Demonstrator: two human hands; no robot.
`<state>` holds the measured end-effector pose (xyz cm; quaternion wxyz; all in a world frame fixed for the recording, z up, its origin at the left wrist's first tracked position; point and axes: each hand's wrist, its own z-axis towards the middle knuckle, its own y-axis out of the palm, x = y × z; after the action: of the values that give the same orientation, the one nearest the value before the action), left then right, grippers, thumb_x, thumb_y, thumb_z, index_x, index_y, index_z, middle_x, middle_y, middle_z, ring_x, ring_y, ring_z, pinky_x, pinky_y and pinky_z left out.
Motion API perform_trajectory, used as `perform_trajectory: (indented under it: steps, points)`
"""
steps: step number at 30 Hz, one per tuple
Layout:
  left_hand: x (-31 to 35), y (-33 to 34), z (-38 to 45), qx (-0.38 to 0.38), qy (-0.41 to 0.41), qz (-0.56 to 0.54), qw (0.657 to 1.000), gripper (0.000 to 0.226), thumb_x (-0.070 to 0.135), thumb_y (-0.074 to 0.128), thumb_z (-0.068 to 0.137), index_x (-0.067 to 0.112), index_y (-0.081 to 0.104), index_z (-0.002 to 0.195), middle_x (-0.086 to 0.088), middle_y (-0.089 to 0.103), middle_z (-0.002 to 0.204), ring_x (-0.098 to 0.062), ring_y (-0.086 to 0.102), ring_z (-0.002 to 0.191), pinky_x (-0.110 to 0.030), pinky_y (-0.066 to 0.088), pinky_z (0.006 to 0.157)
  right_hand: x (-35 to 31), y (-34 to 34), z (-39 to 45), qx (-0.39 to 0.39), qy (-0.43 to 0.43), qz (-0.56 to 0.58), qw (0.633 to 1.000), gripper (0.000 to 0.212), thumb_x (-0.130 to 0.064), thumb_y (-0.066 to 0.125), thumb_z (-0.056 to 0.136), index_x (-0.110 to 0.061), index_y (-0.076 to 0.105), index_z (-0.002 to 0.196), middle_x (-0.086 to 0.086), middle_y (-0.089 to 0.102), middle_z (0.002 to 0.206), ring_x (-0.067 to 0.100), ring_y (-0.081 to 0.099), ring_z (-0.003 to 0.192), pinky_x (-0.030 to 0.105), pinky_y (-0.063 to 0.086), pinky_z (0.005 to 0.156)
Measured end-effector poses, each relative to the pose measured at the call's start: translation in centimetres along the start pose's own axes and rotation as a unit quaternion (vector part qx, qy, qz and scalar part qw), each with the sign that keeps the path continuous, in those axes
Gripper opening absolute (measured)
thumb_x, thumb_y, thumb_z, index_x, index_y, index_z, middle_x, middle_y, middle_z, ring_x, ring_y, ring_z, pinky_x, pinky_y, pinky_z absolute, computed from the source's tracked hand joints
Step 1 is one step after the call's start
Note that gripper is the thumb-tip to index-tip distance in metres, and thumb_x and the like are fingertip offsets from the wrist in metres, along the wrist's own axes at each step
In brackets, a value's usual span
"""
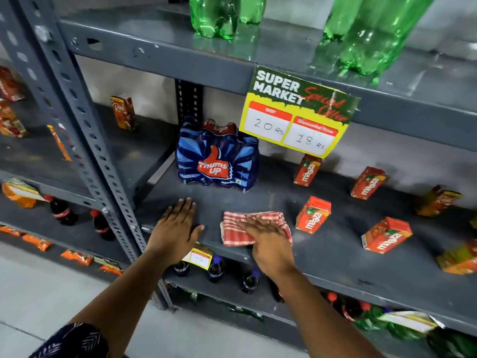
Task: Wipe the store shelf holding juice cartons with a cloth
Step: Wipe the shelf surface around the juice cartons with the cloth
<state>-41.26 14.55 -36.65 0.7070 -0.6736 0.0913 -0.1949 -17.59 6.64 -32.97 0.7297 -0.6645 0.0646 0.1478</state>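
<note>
A grey metal shelf (pixel 322 254) carries several orange Maaza juice cartons, the nearest one (pixel 312 214) just right of the cloth and another (pixel 386 235) further right. A folded red-and-white checked cloth (pixel 233 232) lies flat on the shelf near its front edge. My right hand (pixel 268 241) presses palm-down on the cloth, fingers pointing left. My left hand (pixel 175 228) rests flat and bare on the shelf to the left of the cloth, fingers spread.
A blue Thums Up multipack (pixel 216 161) stands behind my hands. A yellow price sign (pixel 294 117) hangs from the upper shelf, which holds green bottles (pixel 371 34). The grey upright post (pixel 85 140) borders the left. Dark bottles (pixel 215 270) stand on the shelf below.
</note>
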Motion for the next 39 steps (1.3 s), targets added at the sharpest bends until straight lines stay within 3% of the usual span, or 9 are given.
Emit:
perform_trajectory:
  steps: [4,9,11,17,25,30,33,35,39]
  points:
    - [2.9,0.0,-1.3,0.042,0.035,-0.013,0.998,0.076,0.055,0.009,0.09,0.005,0.017,0.146,-0.011,0.017,0.155,-0.02,0.004,0.142,-0.038,0.0,0.114,-0.4,-1.5,-5.9,0.035,0.005,0.008,0.999,0.067,-0.008,0.046,0.061,-0.039,0.06,0.119,-0.01,0.065,0.124,0.014,0.057,0.118,0.04,0.044,0.103]
    - [9.2,1.0,-2.0,0.029,0.109,-0.043,0.993,0.073,0.056,0.01,0.091,0.008,0.021,0.146,-0.008,0.021,0.154,-0.02,0.009,0.142,-0.037,0.002,0.113,0.4,-5.5,-8.9,0.145,0.076,-0.028,0.986,0.061,-0.013,0.051,0.05,-0.043,0.067,0.1,-0.015,0.074,0.096,0.014,0.07,0.081,0.028,0.057,0.062]
    - [10.6,1.4,-1.8,0.026,0.108,-0.036,0.993,0.07,0.053,0.016,0.092,0.008,0.027,0.144,-0.009,0.026,0.152,-0.021,0.014,0.141,-0.038,0.006,0.114,1.5,-6.3,-7.4,0.156,0.091,-0.052,0.982,0.06,-0.01,0.051,0.054,-0.037,0.067,0.106,-0.011,0.072,0.106,0.018,0.069,0.089,0.032,0.057,0.069]
    - [11.1,1.9,-1.8,0.035,0.098,-0.019,0.994,0.068,0.051,0.019,0.092,0.008,0.027,0.145,-0.008,0.028,0.152,-0.022,0.018,0.141,-0.037,0.009,0.113,4.8,-1.9,-6.0,-0.008,0.056,-0.078,0.995,0.072,-0.011,0.055,0.076,-0.036,0.034,0.141,-0.005,0.042,0.148,0.022,0.04,0.134,0.046,0.034,0.106]
    - [11.3,1.5,-1.8,0.022,0.095,-0.043,0.994,0.074,0.055,0.006,0.089,0.01,0.015,0.147,-0.005,0.014,0.156,-0.016,0.001,0.142,-0.037,0.003,0.114,7.0,-6.3,-13.6,-0.004,0.115,0.01,0.993,0.057,-0.024,0.045,0.069,-0.047,0.056,0.12,-0.015,0.064,0.124,0.016,0.059,0.114,0.032,0.049,0.094]
    - [16.4,1.0,-2.0,0.023,0.12,-0.065,0.99,0.076,0.054,0.003,0.087,0.009,0.015,0.147,-0.006,0.012,0.156,-0.015,-0.004,0.141,-0.035,-0.004,0.113,9.5,-10.6,-13.4,0.105,0.185,-0.02,0.977,0.056,-0.013,0.051,0.071,-0.041,0.058,0.119,-0.01,0.067,0.119,0.025,0.063,0.104,0.036,0.053,0.078]
    - [21.1,1.7,-1.9,-0.001,0.115,-0.087,0.99,0.078,0.055,0.003,0.085,0.008,0.013,0.147,-0.002,0.003,0.154,-0.018,-0.001,0.143,-0.036,-0.003,0.113,11.1,-8.2,-10.9,0.061,0.144,-0.075,0.985,0.063,-0.001,0.058,0.07,-0.028,0.054,0.127,0.002,0.058,0.133,0.027,0.057,0.118,0.044,0.049,0.095]
    - [22.4,2.5,-2.0,-0.006,0.112,-0.058,0.992,0.074,0.05,0.014,0.087,0.005,0.024,0.144,-0.009,0.017,0.154,-0.024,0.014,0.142,-0.041,0.01,0.113,11.6,-5.9,-10.7,0.017,0.125,-0.1,0.987,0.07,0.0,0.056,0.073,-0.026,0.044,0.137,0.001,0.046,0.145,0.025,0.045,0.131,0.046,0.036,0.107]
    - [22.3,3.6,-2.1,0.01,0.113,-0.049,0.992,0.067,0.048,0.026,0.09,0.005,0.033,0.142,-0.011,0.032,0.15,-0.026,0.024,0.139,-0.044,0.019,0.111,12.0,-4.2,-13.9,0.028,0.111,-0.113,0.987,0.08,-0.011,0.076,0.048,-0.032,0.058,0.123,-0.007,0.066,0.123,0.016,0.063,0.11,0.037,0.05,0.091]
